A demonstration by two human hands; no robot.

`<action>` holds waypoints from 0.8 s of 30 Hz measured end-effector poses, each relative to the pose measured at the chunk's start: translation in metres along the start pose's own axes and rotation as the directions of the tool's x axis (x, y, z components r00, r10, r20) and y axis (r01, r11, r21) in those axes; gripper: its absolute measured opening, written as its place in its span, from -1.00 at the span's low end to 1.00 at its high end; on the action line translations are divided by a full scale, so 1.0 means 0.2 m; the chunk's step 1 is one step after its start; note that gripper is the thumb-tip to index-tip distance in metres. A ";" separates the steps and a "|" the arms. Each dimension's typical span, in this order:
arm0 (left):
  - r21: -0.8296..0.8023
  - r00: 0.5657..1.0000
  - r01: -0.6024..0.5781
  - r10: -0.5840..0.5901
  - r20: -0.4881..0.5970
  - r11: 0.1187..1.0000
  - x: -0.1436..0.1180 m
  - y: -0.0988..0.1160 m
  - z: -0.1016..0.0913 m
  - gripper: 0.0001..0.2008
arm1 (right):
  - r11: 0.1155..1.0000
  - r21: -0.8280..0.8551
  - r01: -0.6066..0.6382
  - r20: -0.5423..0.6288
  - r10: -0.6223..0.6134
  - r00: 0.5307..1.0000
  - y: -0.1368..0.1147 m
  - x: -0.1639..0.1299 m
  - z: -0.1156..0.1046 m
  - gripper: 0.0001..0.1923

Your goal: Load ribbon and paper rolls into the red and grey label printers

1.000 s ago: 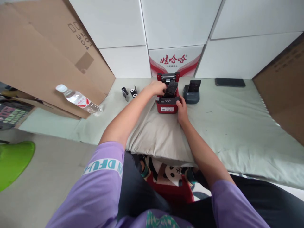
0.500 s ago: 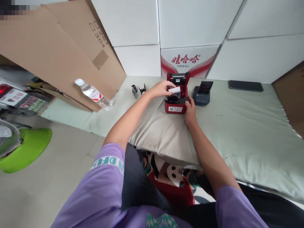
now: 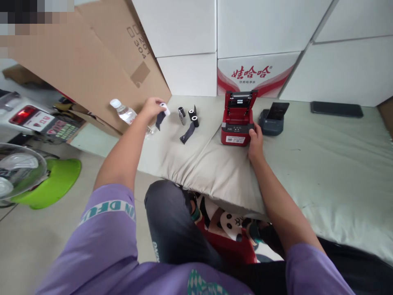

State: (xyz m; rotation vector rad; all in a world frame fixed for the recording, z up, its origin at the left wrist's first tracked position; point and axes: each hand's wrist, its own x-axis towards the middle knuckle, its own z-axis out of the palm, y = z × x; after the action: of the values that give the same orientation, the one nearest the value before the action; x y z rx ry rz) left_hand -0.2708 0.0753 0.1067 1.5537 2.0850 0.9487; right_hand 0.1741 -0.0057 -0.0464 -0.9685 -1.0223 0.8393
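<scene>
In the head view a red printer [image 3: 235, 134] stands on the pale cloth with its lid raised and its compartment bare. My right hand [image 3: 256, 141] grips the printer's front right side, thumb on the front corner. Off to the left, my left hand [image 3: 153, 108] pinches a small white paper roll [image 3: 165, 109], from which a dark strip hangs down. The hand is above the cloth, in front of a water bottle [image 3: 124, 112] that it partly hides. Between the hands lie several small dark rolls [image 3: 194, 121], one with a loose dark strip trailing forward.
Right of the printer sits a dark blue device [image 3: 271, 126] with a black card-like piece standing in it. A black phone [image 3: 336, 109] lies farther right. White cartons [image 3: 258, 73] line the back, and a large brown cardboard box [image 3: 101, 53] leans at the left.
My left hand has lifted the white roll out of the printer and carried it left to beside the bottle. My right hand stays on the printer. The view has shifted slightly left.
</scene>
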 end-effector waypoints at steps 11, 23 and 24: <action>0.372 0.982 0.039 -0.104 0.156 0.927 0.03 -0.15 0.21 -0.55 | 0.999 -0.024 0.030 0.006 -0.030 1.000 0.00 0.00 -0.01 -0.39; 0.423 0.926 -0.317 0.180 0.331 0.849 -0.15 0.28 0.44 -0.64 | 1.000 0.009 0.004 -0.005 -0.004 1.000 -0.01 0.00 0.01 -0.33; 0.443 0.922 -0.321 0.169 0.349 0.837 -0.17 0.30 0.48 -0.65 | 1.000 0.010 -0.001 -0.004 0.001 1.000 -0.01 -0.01 0.01 -0.33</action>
State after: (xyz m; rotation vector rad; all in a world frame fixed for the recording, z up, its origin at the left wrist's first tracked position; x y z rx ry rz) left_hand -0.1557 0.0820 0.0787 2.1123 2.0289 0.2126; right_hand 0.1720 -0.0072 -0.0438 -0.9622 -1.0139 0.8422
